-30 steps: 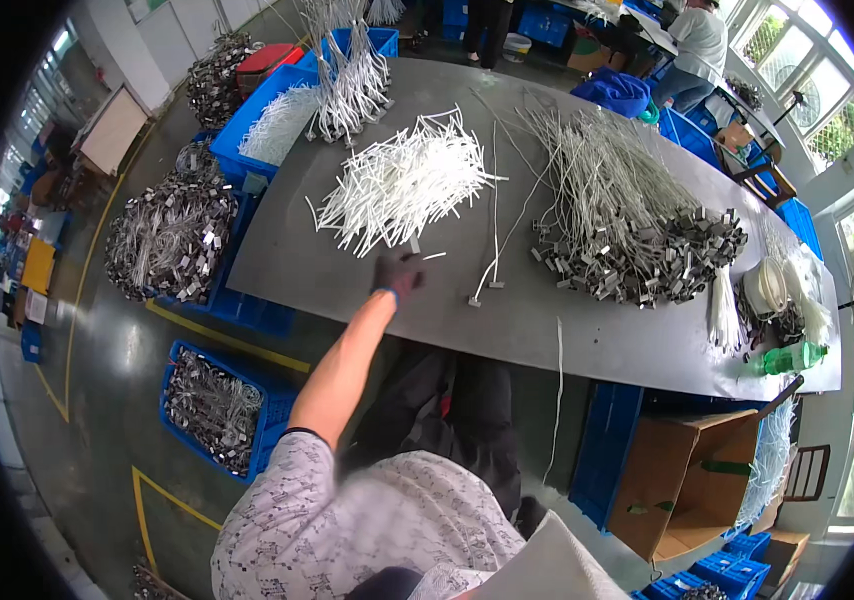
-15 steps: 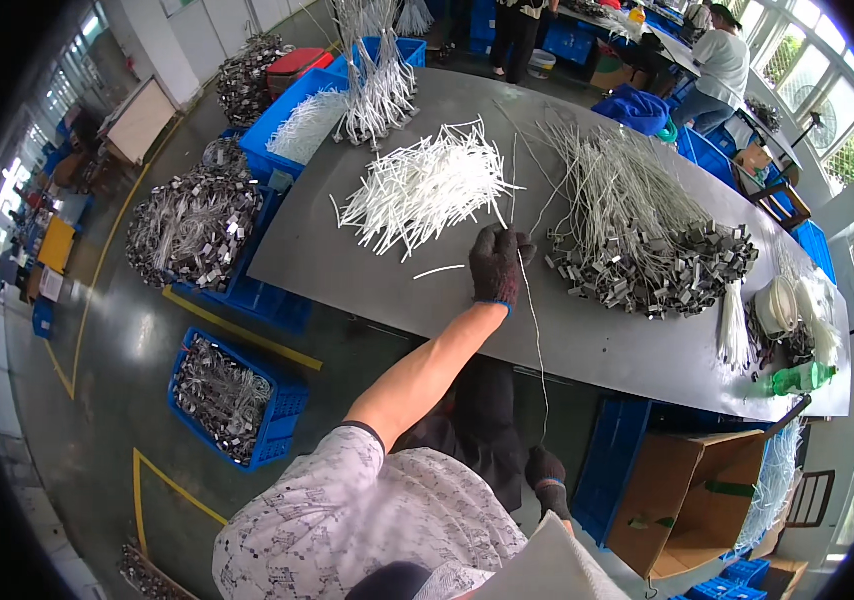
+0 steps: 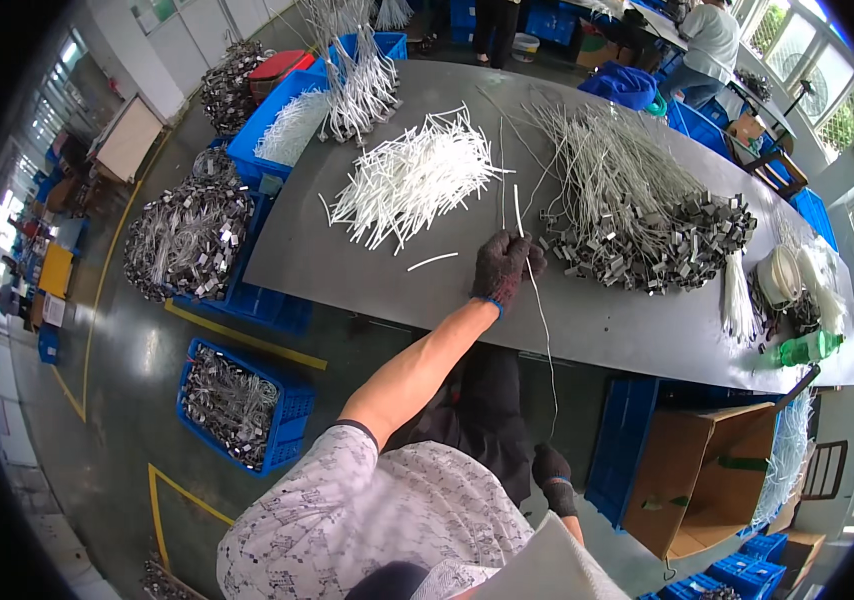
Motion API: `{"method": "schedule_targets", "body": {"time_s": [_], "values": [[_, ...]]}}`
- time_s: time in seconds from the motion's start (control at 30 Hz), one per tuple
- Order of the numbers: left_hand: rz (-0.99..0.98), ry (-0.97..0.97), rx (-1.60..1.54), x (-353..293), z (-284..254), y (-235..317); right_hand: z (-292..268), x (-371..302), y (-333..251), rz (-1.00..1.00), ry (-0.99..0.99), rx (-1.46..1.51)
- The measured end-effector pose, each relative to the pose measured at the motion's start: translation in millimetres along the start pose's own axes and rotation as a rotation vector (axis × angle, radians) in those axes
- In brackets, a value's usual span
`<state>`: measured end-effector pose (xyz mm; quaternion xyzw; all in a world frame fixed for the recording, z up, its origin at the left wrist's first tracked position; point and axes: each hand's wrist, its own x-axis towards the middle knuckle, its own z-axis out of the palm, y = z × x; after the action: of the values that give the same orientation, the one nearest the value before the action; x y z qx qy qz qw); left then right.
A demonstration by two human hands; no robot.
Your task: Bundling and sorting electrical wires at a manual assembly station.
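My left hand (image 3: 505, 268), in a dark knitted glove, is closed in a pinch over the table near its front edge. From its fingertips a short white tube (image 3: 518, 208) points up, and a thin pale wire (image 3: 546, 335) runs down past the table edge. My right hand (image 3: 551, 466), also gloved, is low beside my leg, its curled fingers at the wire's lower end. A pile of white tubes (image 3: 412, 180) lies left of and beyond my left hand. One loose tube (image 3: 433, 261) rests nearer me. To the right spreads a heap of wires with dark metal end pieces (image 3: 647, 245).
The grey table (image 3: 367, 290) curves around me. A blue crate (image 3: 292, 405) of wired parts stands on the floor at left. An open cardboard box (image 3: 667, 500) is at right below the table. A green bottle (image 3: 809, 348) lies near the right end. Other people work beyond.
The white tube in my left hand now stands upright, apart from the pile's edge. Both hands keep nearly the same places; the whole view has shifted slightly.
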<state>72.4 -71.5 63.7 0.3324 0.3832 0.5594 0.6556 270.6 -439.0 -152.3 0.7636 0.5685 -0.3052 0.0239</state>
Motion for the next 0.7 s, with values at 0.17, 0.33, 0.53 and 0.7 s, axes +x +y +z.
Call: {"method": "schedule_targets", "body": {"time_s": [0.17, 0.33, 0.53, 0.7], "values": [[0.012, 0.153, -0.179, 2, 6, -5, 3, 2, -13, -0.046, 0.047, 0.053], [0.094, 0.268, -0.295, 3, 6, -1, 3, 0, -17, -0.051, 0.017, 0.013], [0.002, 0.118, -0.11, 1, -1, -17, -14, 16, -33, -0.086, 0.101, 0.107], [-0.255, -0.397, 0.309, -43, -2, -57, -97, 65, -99, -0.371, 0.605, 0.529]]}}
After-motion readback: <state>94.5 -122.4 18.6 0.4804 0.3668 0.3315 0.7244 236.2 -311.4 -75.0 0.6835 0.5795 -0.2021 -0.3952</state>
